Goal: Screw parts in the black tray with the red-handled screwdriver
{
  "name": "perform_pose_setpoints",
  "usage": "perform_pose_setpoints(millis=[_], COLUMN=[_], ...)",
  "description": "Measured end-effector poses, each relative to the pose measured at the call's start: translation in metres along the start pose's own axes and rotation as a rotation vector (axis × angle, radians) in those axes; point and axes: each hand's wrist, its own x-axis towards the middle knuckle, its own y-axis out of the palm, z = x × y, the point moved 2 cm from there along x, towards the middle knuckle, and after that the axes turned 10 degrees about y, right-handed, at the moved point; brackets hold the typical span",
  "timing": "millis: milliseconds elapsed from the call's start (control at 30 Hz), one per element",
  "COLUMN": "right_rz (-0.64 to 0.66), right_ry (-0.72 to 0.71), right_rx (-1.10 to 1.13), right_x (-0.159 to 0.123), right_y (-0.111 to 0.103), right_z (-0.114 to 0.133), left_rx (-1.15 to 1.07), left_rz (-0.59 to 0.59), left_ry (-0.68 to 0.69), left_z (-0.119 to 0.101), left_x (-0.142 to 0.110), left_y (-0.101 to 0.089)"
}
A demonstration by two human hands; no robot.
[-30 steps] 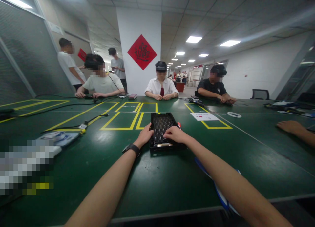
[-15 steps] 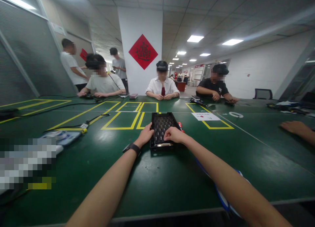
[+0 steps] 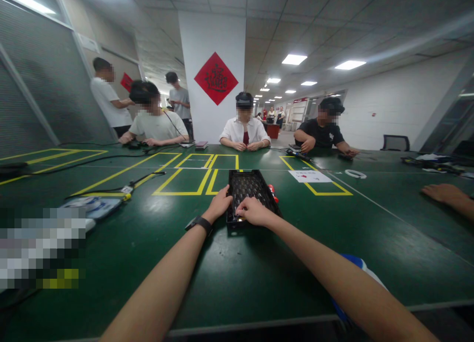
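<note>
In front of me on the table lies a shallow black box with rows of small shiny pieces inside, its exact kind unclear. My left hand grips its left wall, thumb at the rim, a dark band on that wrist. Over the near left part of the box is my right hand, fingertips pinched together low inside it. Whatever sits between those fingertips is too small to make out. Just past the box's right wall, red round parts show, partly hidden.
A green table carries yellow tape rectangles. At left are cables and a plastic packet; at right, a white paper sheet and a white ring. Another person's hand rests far right. Several people sit opposite.
My right hand has shifted left and slightly toward me across the box's near end, now covering most of the pale bar there. My left hand has stayed at the left wall.
</note>
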Motion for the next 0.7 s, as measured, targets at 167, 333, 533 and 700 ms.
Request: perform_pose_setpoints(millis=[167,333,533,700], right_rz=[0.027,0.037,-0.011,-0.029], right_ry=[0.051,0.121,0.154,0.14], right_rx=[0.019,0.022,-0.018,-0.011], right_x=[0.0015,-0.0023,-0.0022,-0.0018], right_y=[0.0007,-0.0022,-0.002,-0.0007], right_z=[-0.0006,0.0029,0.0058,0.0035], left_rx=[0.001,0.004,-0.003,-0.005], left_rz=[0.002,-0.005,-0.006,-0.004], left_ry=[-0.009,0.0,0.003,0.005], left_z=[0.0004,0.0026,0.0022,-0.0031], left_x=[0.0004,0.0006,0.0004,-0.0012], left_y=[0.0002,0.0017,0.0021,0.0001])
